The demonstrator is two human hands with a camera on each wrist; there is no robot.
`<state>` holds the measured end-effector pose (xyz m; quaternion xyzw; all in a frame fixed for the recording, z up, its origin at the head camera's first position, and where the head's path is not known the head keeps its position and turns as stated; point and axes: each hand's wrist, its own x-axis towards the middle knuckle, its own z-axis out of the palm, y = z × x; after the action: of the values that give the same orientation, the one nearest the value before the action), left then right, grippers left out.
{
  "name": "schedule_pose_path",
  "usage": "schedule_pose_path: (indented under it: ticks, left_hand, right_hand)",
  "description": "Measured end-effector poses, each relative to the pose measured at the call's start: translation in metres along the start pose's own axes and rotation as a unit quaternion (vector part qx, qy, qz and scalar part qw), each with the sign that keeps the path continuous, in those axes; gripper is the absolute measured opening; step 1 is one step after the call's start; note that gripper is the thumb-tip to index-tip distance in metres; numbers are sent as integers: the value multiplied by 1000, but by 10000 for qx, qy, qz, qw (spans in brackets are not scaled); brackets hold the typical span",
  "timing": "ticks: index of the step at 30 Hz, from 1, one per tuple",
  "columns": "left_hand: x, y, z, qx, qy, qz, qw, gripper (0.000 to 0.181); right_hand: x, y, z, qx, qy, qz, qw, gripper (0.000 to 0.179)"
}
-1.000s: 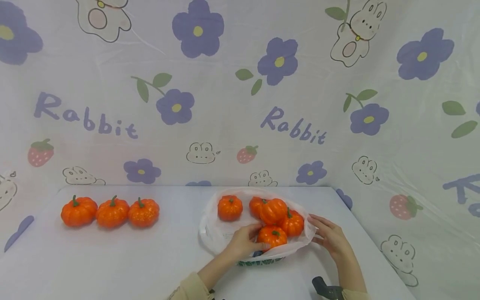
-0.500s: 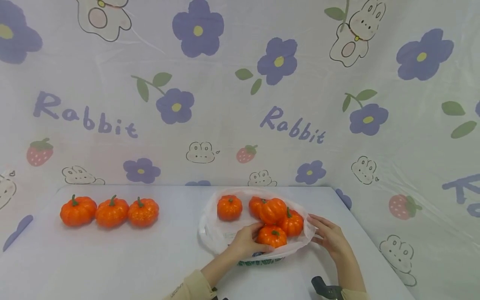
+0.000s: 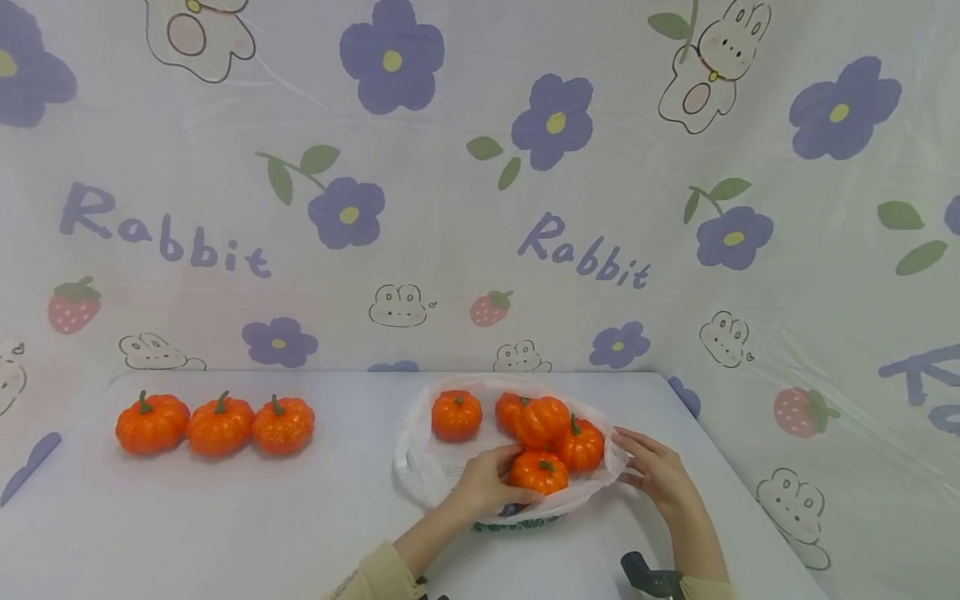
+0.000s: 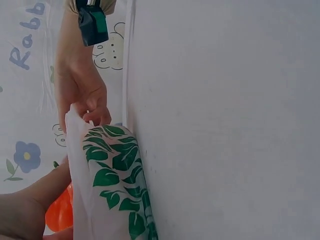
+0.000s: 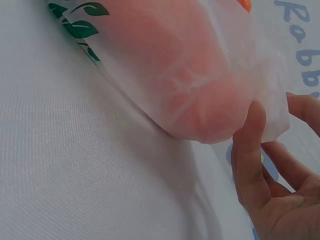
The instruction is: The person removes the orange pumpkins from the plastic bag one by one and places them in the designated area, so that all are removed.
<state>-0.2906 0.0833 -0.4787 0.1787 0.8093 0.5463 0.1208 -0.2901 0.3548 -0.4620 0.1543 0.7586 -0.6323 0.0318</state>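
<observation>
A white, see-through plastic bag (image 3: pixel 423 479) with a green leaf print lies mouth up on the table, several small orange pumpkins inside it. My left hand (image 3: pixel 483 483) reaches in over the near rim and holds the front pumpkin (image 3: pixel 538 472), thumb along its near side and fingers behind. Against that pumpkin lean a tipped one (image 3: pixel 543 421) and another with its stem up (image 3: pixel 581 446). At the bag's right rim, my right hand (image 3: pixel 656 471) pinches the plastic; the right wrist view shows thumb and fingers on either side of the bag's edge (image 5: pixel 275 120).
Three more pumpkins (image 3: pixel 221 426) stand in a row at the table's left rear. One pumpkin (image 3: pixel 456 416) sits apart inside the bag at its left. Behind the white table (image 3: pixel 225 525) hangs a cloth (image 3: pixel 442 208) printed with rabbits and flowers.
The head view has shifted very slightly, so everything sits a little further left in it. Both hands keep their places on the pumpkin and the bag.
</observation>
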Motion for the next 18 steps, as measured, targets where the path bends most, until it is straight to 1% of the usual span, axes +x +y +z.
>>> schedule_pose_path:
  ticks: [4,8,13,18]
  left_hand:
    - [-6,3,-5,51,3,8,10000,72]
    - [-11,2,-13,112,52,-38,9999,72]
    - [-16,0,-25,139,54,-51,9999,72]
    - [-22,-1,-38,200,124,61,9997,73]
  right_hand:
    - [0,0,0,-15,-20,2,10000,71]
    - [0,0,-1,4,-29,-15,10000,70]
    - [-1,0,0,12,-47,-52,10000,70]
    - [-3,-1,0,9,-60,-63,10000,71]
